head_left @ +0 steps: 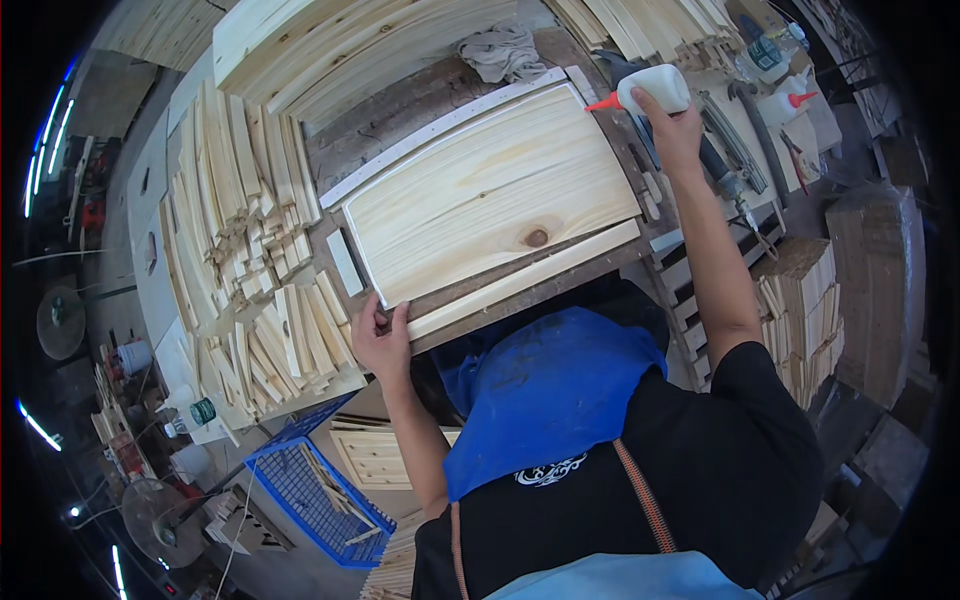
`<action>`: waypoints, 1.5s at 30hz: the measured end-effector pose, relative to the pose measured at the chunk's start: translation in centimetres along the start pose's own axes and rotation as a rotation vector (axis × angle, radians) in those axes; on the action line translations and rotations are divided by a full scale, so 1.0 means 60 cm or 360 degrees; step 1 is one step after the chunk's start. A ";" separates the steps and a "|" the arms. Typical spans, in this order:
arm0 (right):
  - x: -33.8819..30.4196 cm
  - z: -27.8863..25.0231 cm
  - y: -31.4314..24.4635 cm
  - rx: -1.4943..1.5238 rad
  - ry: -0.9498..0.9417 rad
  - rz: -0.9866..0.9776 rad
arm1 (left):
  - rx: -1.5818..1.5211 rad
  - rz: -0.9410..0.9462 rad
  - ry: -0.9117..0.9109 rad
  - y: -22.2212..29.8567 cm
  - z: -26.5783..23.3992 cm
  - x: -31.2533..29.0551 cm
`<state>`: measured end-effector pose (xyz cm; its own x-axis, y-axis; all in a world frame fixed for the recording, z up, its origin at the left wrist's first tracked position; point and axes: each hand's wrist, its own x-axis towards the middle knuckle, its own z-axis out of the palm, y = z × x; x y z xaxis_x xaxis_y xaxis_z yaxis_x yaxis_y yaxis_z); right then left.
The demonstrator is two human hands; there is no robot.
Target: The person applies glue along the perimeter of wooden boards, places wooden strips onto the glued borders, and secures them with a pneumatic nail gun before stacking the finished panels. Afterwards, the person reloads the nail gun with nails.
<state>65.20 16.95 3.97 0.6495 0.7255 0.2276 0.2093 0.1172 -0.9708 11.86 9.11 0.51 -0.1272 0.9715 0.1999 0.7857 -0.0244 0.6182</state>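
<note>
A pale wooden panel [480, 190] with a dark knot lies on the workbench in front of me. A thin white bead of glue runs along its left and far edges. My right hand [672, 125] is closed round a white glue bottle [660, 89], tilted so its red nozzle points left at the panel's far right corner. My left hand [383, 340] holds the near left corner of the panel between thumb and fingers. Just in front of the panel lies a long wooden strip [530, 280]. A short pale strip [345, 262] is by its left edge, and a drilled light rail [440, 135] borders the far edge.
Piles of wooden strips [235, 160] cover the bench to the left. Stacked boards [360, 50] and a grey rag [500, 53] are at the back. A pneumatic tool [722, 165] and a second glue bottle [783, 105] lie right. A blue crate [315, 505] stands lower left.
</note>
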 end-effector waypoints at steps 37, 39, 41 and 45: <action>-0.224 -0.163 -0.085 -0.0168 -0.0285 0.0305 | 0.0030 0.0173 -0.0170 -0.008 -0.005 -0.031; -0.229 -0.142 -0.094 -0.0171 -0.0367 0.0284 | 0.0042 0.0193 -0.0180 -0.010 -0.008 -0.029; -0.238 -0.119 -0.099 -0.0168 -0.0410 0.0279 | 0.0049 0.0179 -0.0180 -0.014 -0.012 -0.029; -0.258 -0.073 -0.103 -0.0155 -0.0505 0.0262 | 0.0054 0.0166 -0.0185 -0.022 -0.021 -0.027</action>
<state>57.08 2.01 6.77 0.4246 0.9052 0.0193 0.1994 -0.0727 -0.9772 10.28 7.30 0.30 0.0255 0.9849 0.1712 0.8113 -0.1205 0.5720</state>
